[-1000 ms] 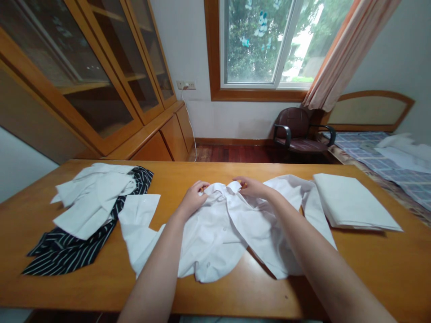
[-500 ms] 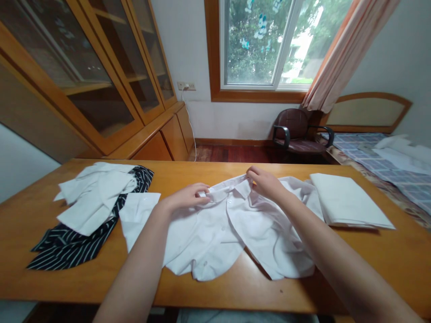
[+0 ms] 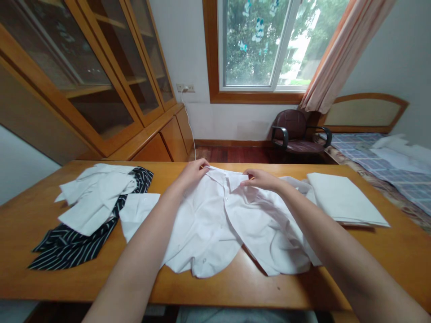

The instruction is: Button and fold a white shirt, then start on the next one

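A white button-up shirt (image 3: 208,224) lies spread on the wooden table (image 3: 232,294), its collar at the far side and its hem toward me. My left hand (image 3: 196,171) pinches the left end of the collar. My right hand (image 3: 257,179) is closed on the collar's right end. The collar is stretched between them, and a row of buttons runs down the front. One sleeve (image 3: 138,208) reaches out past my left forearm, while the other side of the shirt is partly covered by my right arm.
At the left, crumpled white cloth (image 3: 97,188) lies on a black-and-white striped cloth (image 3: 74,246). A folded white cloth or packet (image 3: 346,197) is at the right. Beyond the table are a glass-door cabinet (image 3: 121,58), an armchair (image 3: 292,130) and a bed (image 3: 393,157).
My left hand has moved up and away from me, pulling its end of the collar up. The collar now lies straighter between both hands. My right hand has shifted slightly left.
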`<act>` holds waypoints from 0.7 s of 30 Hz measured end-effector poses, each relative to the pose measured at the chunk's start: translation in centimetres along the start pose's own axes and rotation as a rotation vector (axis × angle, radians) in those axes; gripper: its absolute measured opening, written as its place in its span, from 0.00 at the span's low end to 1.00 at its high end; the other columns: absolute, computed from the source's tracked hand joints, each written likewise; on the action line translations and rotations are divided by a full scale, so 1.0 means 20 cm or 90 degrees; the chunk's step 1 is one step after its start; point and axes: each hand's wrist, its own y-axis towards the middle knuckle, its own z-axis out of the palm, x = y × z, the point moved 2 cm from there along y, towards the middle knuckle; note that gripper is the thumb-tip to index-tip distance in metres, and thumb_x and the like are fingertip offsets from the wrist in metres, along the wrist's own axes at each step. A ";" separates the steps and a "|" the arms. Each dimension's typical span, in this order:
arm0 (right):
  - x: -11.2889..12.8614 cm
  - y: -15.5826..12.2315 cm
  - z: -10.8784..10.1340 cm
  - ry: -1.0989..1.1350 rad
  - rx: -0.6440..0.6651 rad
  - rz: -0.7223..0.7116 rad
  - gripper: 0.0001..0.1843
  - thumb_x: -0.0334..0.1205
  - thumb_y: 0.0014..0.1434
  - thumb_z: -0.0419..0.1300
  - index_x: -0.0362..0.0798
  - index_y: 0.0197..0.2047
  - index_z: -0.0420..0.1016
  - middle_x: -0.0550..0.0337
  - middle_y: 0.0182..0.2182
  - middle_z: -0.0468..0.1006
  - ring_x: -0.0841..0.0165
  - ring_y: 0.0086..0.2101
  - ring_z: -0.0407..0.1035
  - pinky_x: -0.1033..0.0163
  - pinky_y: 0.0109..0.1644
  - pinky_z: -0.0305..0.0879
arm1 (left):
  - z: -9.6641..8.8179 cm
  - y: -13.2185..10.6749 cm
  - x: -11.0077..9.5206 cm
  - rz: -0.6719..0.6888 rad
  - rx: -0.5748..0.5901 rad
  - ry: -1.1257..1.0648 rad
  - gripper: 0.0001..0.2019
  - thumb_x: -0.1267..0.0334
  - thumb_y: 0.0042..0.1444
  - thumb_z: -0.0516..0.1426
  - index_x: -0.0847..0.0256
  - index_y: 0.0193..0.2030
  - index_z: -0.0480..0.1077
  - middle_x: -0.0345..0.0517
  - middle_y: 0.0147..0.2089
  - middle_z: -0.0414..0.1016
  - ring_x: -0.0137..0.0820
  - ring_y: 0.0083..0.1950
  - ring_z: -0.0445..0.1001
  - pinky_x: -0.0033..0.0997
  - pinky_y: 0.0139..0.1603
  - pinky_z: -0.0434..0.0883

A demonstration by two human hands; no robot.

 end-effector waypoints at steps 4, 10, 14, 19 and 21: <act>0.01 0.12 -0.05 -0.046 -0.142 -0.018 0.11 0.47 0.57 0.65 0.47 0.31 0.77 0.61 0.28 0.77 0.66 0.31 0.70 0.64 0.36 0.62 | 0.01 0.04 0.00 -0.017 -0.078 0.048 0.07 0.61 0.58 0.56 0.57 0.40 0.75 0.45 0.41 0.79 0.36 0.41 0.75 0.33 0.44 0.68; 0.00 0.26 -0.01 -0.103 -0.358 -0.122 0.15 0.30 0.58 0.59 0.48 0.47 0.78 0.50 0.45 0.77 0.61 0.44 0.72 0.57 0.51 0.68 | 0.12 0.08 0.04 -0.078 -0.229 -0.017 0.08 0.64 0.63 0.52 0.59 0.44 0.71 0.48 0.46 0.75 0.34 0.42 0.76 0.33 0.45 0.72; -0.06 0.27 0.09 -0.065 -0.337 -0.136 0.32 0.25 0.53 0.57 0.49 0.62 0.68 0.46 0.62 0.64 0.57 0.59 0.64 0.50 0.63 0.63 | 0.24 0.05 0.06 -0.091 -0.250 -0.075 0.16 0.71 0.60 0.51 0.59 0.54 0.68 0.54 0.60 0.67 0.36 0.56 0.73 0.36 0.54 0.73; -0.11 0.11 0.18 -0.108 -0.261 -0.122 0.27 0.27 0.54 0.59 0.49 0.58 0.70 0.46 0.60 0.63 0.56 0.59 0.63 0.47 0.64 0.61 | 0.34 -0.09 0.02 -0.006 -0.147 -0.031 0.17 0.71 0.59 0.53 0.59 0.55 0.68 0.54 0.64 0.62 0.40 0.66 0.64 0.45 0.68 0.62; -0.09 0.00 0.20 -0.144 -0.221 -0.106 0.19 0.29 0.57 0.59 0.48 0.52 0.73 0.48 0.52 0.70 0.58 0.53 0.68 0.49 0.60 0.65 | 0.34 -0.17 -0.03 0.018 -0.107 -0.004 0.13 0.70 0.60 0.53 0.59 0.51 0.70 0.52 0.60 0.66 0.40 0.64 0.66 0.45 0.68 0.62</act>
